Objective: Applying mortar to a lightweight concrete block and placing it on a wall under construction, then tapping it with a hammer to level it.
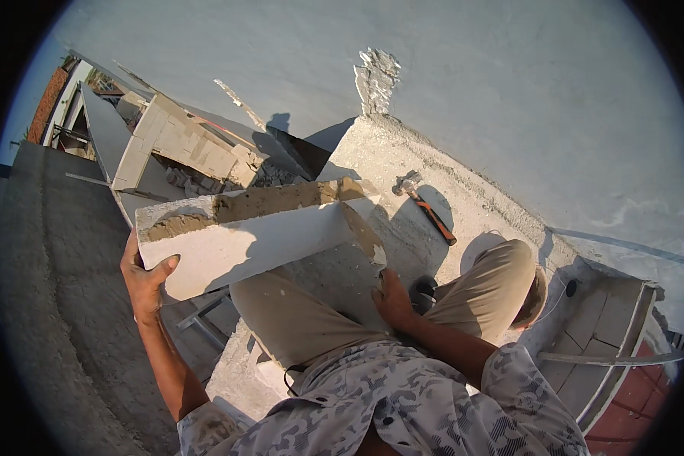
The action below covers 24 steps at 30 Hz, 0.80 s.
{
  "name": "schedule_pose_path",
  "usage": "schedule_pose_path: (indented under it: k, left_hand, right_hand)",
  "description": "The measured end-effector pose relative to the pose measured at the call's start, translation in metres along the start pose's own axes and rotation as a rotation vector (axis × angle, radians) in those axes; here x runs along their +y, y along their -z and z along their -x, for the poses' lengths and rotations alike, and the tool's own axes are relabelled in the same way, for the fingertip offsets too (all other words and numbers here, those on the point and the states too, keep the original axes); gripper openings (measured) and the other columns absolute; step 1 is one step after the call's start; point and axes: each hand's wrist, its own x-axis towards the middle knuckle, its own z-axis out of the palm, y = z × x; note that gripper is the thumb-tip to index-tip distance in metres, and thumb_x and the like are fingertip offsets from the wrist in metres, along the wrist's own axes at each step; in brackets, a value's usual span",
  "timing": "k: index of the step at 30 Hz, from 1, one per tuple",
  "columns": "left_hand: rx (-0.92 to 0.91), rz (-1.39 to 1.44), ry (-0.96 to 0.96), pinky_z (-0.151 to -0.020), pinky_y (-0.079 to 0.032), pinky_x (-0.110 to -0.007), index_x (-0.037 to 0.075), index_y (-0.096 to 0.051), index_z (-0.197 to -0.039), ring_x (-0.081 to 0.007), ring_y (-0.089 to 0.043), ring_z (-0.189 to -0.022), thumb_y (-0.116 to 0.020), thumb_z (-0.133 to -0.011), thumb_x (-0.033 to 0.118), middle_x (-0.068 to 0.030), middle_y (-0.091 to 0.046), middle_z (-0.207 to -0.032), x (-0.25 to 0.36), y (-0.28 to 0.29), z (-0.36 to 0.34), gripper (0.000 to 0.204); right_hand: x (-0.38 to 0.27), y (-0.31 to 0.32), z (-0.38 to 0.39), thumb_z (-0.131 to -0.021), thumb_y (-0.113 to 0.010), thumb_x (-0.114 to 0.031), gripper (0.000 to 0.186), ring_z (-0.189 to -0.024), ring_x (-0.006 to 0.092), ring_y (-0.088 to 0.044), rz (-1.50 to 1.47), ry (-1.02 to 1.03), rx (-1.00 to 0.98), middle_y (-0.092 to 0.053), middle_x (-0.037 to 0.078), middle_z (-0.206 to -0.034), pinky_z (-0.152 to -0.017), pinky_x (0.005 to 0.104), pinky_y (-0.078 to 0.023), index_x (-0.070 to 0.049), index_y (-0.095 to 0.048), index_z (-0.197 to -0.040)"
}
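Observation:
My left hand (146, 283) grips the near-left end of a long white building block (220, 258), its thumb on the front face and the fingers mostly behind. Grey-brown mortar (270, 202) lies in a rough layer along the block's narrow upper side, with a barer patch near the left end. My right hand (394, 301) is closed around what appears to be the handle of a trowel (365, 234). Mortar coats its blade, which reaches up to the right end of the block. The handle is mostly hidden by my fingers.
A hammer (427, 209) with an orange and black handle lies on the rough ledge (463, 182) ahead. A bucket (538, 298) stands beside my right knee. Block walls (197, 140) drop away at the far left. A grey wall (524, 99) rises beyond the ledge.

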Motion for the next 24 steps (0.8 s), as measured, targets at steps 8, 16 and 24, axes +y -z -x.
schedule_pose_path:
  k: [8, 16, 24]
  left_hand:
    - [-0.041, -0.003, -0.016, -0.102, -0.048, -0.035, -0.008, -0.055, -0.141, -0.0231, -0.065, -0.112, -0.094, -0.064, 0.021, -0.0139, -0.069, -0.122, -0.003, 0.000, -0.007, 0.091]
    - [-0.084, -0.069, -0.039, -0.101, -0.049, -0.036, -0.006, -0.056, -0.141, -0.0229, -0.066, -0.112, -0.095, -0.061, 0.033, -0.0133, -0.070, -0.122, 0.010, -0.005, -0.011, 0.097]
    - [-0.065, -0.072, -0.031, -0.102, -0.049, -0.035, -0.007, -0.053, -0.143, -0.0218, -0.066, -0.112, -0.096, -0.061, 0.030, -0.0130, -0.069, -0.123, 0.007, -0.003, -0.006, 0.100]
  right_hand:
    - [-0.026, 0.145, -0.091, -0.096, -0.064, -0.026, 0.039, -0.101, 0.0437, -0.069, 0.350, -0.173, -0.051, -0.070, 0.029, -0.101, -0.094, 0.0490, -0.053, 0.002, -0.062, -0.122]
    - [0.027, 0.168, -0.140, -0.099, -0.066, -0.040, 0.057, -0.064, 0.0210, -0.066, 0.174, 0.190, -0.363, -0.068, 0.015, -0.079, -0.062, 0.0352, -0.053, 0.007, -0.061, -0.131]
    - [-0.008, 0.163, -0.127, -0.100, -0.060, -0.042, 0.050, -0.061, 0.0200, -0.067, -0.512, -0.609, -0.514, -0.069, 0.012, -0.083, -0.051, 0.0354, -0.054, 0.004, -0.066, -0.119]
